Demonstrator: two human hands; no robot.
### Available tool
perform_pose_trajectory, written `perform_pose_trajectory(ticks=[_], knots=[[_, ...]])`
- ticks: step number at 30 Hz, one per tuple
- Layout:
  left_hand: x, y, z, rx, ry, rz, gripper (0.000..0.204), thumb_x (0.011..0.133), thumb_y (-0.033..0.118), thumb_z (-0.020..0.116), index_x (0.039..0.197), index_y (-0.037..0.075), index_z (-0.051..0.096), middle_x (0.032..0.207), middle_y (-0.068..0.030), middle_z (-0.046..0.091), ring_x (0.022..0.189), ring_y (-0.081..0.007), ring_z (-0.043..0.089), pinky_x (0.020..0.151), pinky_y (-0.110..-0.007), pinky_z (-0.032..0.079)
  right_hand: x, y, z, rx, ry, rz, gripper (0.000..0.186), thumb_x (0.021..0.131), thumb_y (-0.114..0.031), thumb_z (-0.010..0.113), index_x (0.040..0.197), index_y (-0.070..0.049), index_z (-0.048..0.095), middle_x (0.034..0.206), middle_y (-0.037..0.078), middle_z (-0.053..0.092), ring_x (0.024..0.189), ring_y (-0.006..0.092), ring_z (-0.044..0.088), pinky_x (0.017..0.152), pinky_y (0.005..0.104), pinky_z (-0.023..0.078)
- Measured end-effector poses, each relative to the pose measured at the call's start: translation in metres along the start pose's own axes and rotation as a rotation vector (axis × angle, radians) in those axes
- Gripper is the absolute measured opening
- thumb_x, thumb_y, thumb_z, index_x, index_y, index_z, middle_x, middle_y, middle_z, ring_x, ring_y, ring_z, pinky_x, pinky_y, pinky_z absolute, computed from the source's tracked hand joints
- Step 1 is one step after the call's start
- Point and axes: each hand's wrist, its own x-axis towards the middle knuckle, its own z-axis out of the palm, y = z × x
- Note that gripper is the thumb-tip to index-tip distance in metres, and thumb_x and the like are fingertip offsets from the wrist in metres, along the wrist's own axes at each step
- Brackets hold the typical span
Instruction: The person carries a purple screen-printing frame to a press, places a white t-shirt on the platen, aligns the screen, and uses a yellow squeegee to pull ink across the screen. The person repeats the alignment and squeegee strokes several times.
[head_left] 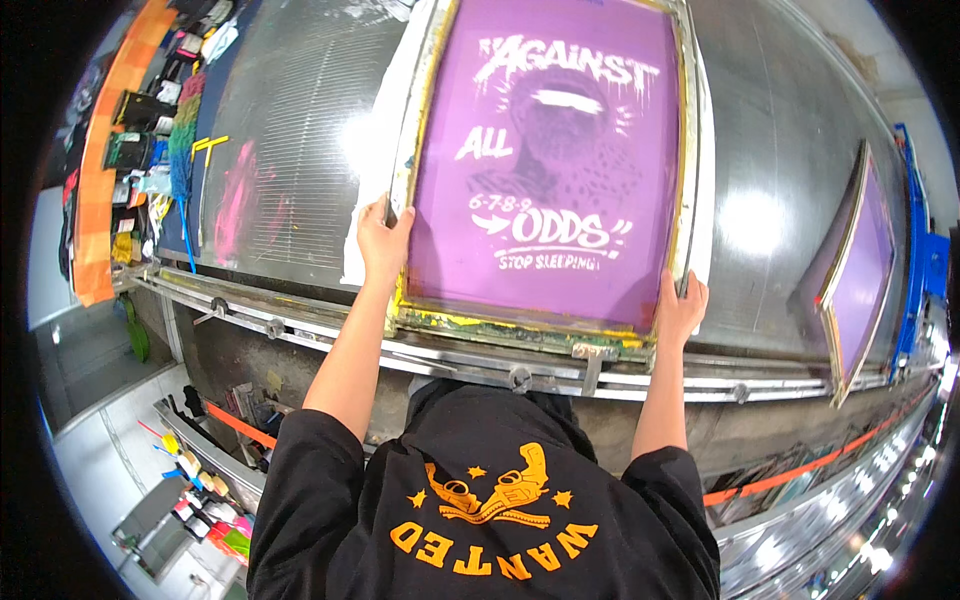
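Note:
A purple screen-printing screen [450, 190] in a yellow-stained, worn frame lies lengthwise before me, with white lettering and graphics on its mesh and white material [362, 240] showing beneath its sides. My left hand [384, 240] is closed on the screen frame's left side, low down. My right hand [683, 305] holds the frame's right side near its lower corner, fingers curled over the edge. Below both hands runs a metal rail [460, 365] with clamps and knobs along the front of the long printing table [280, 120].
A second purple screen [860, 270] stands tilted at the right, beside blue objects [905, 300]. At the far left are an orange board [98, 200], assorted dark and coloured items and a blue-handled tool [185, 230]. Pink stains mark the table's left part.

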Motion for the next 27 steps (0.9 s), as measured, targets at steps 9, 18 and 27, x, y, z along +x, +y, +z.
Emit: perform_pose_trajectory(ticks=[9, 18, 27], knots=[[-0.011, -0.048, -0.112, -0.099, -0.005, -0.018, 0.04, 0.09, 0.028, 0.08, 0.121, 0.002, 0.074, 0.115, -0.0125, 0.07, 0.096, -0.022, 0.066, 0.083, -0.034, 0.054, -0.004, 0.026, -0.009, 0.134, 0.05, 0.044, 0.045, 0.101, -0.031, 0.07, 0.127, 0.005, 0.067, 0.117, 0.018, 0.067, 0.1, 0.029, 0.067, 0.088, 0.0398, 0.054], [0.09, -0.187, -0.33, -0.251, 0.104, -0.098, 0.038, 0.099, 0.03, 0.074, 0.12, -0.002, 0.074, 0.107, -0.007, 0.077, 0.097, -0.0119, 0.069, 0.088, -0.028, 0.053, -0.056, -0.084, -0.021, 0.394, 0.004, 0.039, 0.04, 0.105, -0.029, 0.065, 0.128, 0.005, 0.066, 0.118, 0.014, 0.07, 0.103, 0.0222, 0.067, 0.087, 0.0323, 0.055], [0.167, -0.332, -0.488, -0.197, 0.24, -0.248, 0.046, 0.096, 0.042, 0.074, 0.117, 0.001, 0.076, 0.095, -0.0054, 0.077, 0.086, -0.0109, 0.068, 0.078, -0.029, 0.053, -0.205, -0.228, 0.035, 0.214, -0.458, -0.204, 0.028, 0.104, -0.021, 0.067, 0.113, 0.006, 0.072, 0.092, 0.007, 0.072, 0.083, 0.0134, 0.067, 0.077, 0.0283, 0.056]])
